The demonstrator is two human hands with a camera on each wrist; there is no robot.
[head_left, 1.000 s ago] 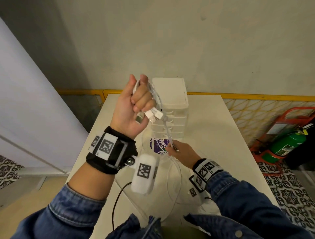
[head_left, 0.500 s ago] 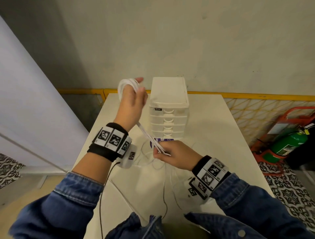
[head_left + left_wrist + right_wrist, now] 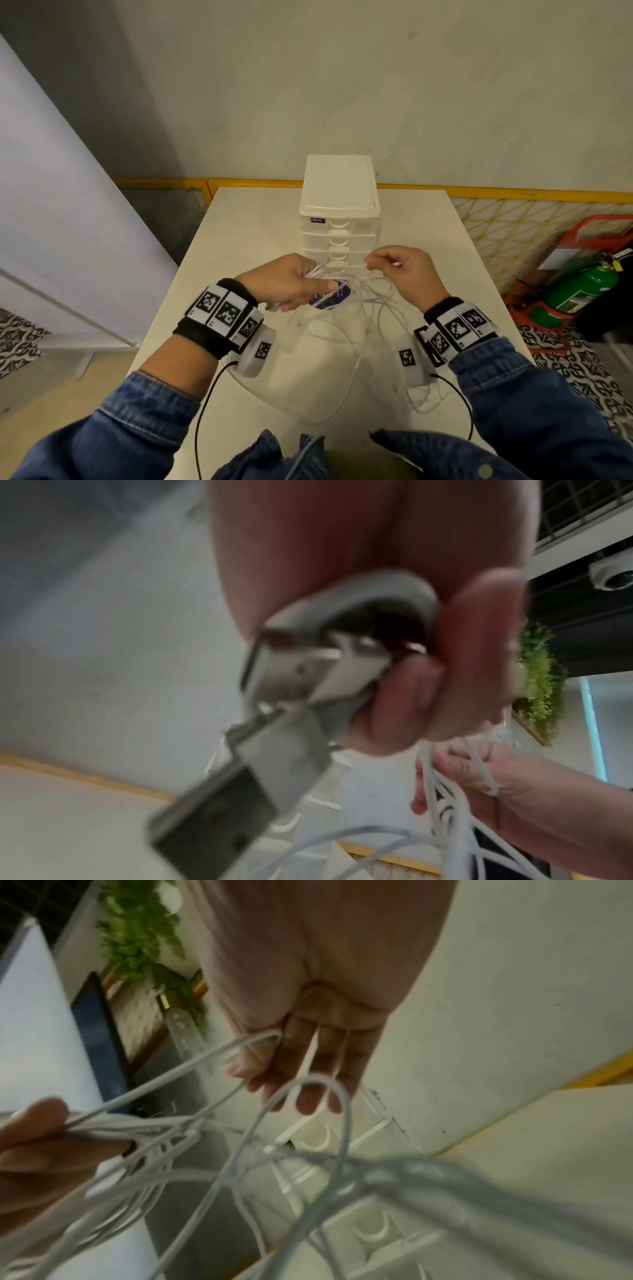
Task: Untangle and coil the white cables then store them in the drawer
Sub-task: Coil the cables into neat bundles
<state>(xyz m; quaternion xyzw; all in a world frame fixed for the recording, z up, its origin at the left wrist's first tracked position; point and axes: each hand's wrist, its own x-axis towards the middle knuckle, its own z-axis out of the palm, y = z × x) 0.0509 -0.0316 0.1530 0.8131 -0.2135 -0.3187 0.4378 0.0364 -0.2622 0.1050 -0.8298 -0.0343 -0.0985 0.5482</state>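
Observation:
My left hand [image 3: 317, 279] grips a bundle of white cables [image 3: 320, 270] just in front of the lower drawers of the white drawer unit [image 3: 339, 205]. In the left wrist view the coil sits in my curled fingers [image 3: 404, 704], with a USB plug [image 3: 219, 813] sticking out. My right hand [image 3: 371, 265] pinches a thin white strand to the right of the bundle, level with it. Loose white cable loops [image 3: 380, 308] hang and lie tangled between and below both hands. All drawers look shut.
A purple round label [image 3: 330, 296] lies on the white table [image 3: 260, 222] under the cables. Black wrist-camera leads trail near the table's front edge. A green fire extinguisher [image 3: 579, 291] stands on the floor at right, beyond a yellow railing [image 3: 513, 197].
My left hand came down from beside the unit's top to low in front of the drawers, still holding the bundle. My right hand moved right and up with a strand.

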